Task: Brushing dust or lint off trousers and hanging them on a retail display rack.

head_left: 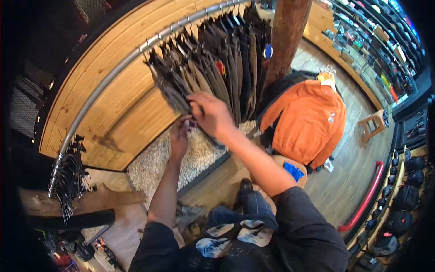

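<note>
A row of dark and brown trousers (233, 68) hangs on clip hangers from a curved metal rail (106, 79). My right hand (212, 115) is closed on the lower part of the nearest dark grey trousers (170, 86), at the left end of the row. Just below and left of it, my left hand (180, 136) is raised with its fingers bent together by the same trousers' lower edge. What lies between those fingertips is too small to make out.
An orange sweatshirt (308, 120) lies over a pile right of the row, beside a wooden post (290, 31). Bare hangers (68, 174) bunch at the rail's near end. Below the trousers is a pebbled platform (158, 170). A red bar (364, 199) and shelved caps (405, 197) stand right.
</note>
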`<action>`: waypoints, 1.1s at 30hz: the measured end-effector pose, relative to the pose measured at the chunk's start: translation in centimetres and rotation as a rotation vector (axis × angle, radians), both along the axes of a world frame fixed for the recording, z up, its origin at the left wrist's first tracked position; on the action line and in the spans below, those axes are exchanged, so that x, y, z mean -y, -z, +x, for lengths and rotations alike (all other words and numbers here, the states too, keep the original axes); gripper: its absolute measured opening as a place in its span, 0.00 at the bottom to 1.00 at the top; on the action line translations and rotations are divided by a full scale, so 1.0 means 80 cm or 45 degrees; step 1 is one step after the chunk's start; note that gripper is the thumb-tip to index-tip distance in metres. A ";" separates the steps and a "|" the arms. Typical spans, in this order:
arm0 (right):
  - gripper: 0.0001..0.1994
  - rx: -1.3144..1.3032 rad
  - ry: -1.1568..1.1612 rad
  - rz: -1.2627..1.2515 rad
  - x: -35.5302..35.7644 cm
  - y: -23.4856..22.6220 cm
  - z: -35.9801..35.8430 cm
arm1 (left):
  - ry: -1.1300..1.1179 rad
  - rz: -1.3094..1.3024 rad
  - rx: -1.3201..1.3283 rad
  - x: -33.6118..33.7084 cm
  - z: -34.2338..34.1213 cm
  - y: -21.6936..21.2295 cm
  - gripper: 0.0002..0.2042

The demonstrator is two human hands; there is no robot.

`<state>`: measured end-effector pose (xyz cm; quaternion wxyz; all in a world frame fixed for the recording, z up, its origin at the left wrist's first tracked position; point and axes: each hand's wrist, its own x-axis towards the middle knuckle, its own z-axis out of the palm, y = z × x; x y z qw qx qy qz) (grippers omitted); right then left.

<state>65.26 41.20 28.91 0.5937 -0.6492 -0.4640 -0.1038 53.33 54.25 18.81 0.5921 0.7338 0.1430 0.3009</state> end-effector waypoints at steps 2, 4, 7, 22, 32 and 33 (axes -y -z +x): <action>0.09 -0.036 0.096 -0.121 0.039 0.032 -0.002 | 0.058 -0.055 -0.100 0.024 -0.015 0.019 0.12; 0.09 -0.033 0.174 -0.173 0.071 0.073 -0.008 | 0.096 -0.113 -0.189 0.041 -0.042 0.041 0.13; 0.10 -0.115 0.224 -0.340 0.115 0.129 -0.048 | 0.106 -0.221 -0.252 0.060 -0.105 0.084 0.14; 0.12 -0.241 -0.468 -0.911 0.104 0.331 -0.374 | -0.750 -0.460 -0.433 0.182 -0.589 0.221 0.16; 0.12 0.004 -1.108 -1.074 0.148 0.417 -0.614 | -1.396 -0.669 -0.403 0.430 -0.836 0.316 0.16; 0.12 0.031 -1.178 -1.122 0.162 0.431 -0.642 | -1.430 -0.659 -0.327 0.463 -0.860 0.333 0.16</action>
